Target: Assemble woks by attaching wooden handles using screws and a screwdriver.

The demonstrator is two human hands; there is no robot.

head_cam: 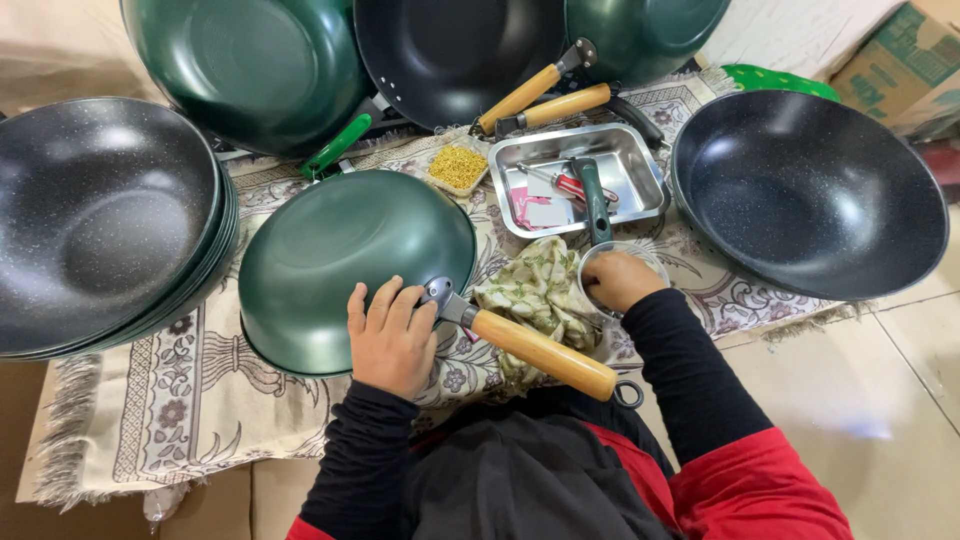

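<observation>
A green wok (345, 255) lies upside down on the patterned cloth (150, 400) in front of me. Its wooden handle (545, 353) points toward my lap. My left hand (392, 335) presses flat on the wok's rim beside the metal handle bracket (445, 298). My right hand (620, 280) reaches into a small round metal bowl (600, 256), and its fingers are hidden inside. A crumpled leaf-print rag (540, 292) lies between the two hands.
A stack of dark speckled woks (95, 220) sits at the left, a single dark wok (805, 190) at the right. More woks (440, 50) lean at the back. A steel tray (640, 165) holds a green-handled tool; a small dish of yellow bits (458, 166) is beside it.
</observation>
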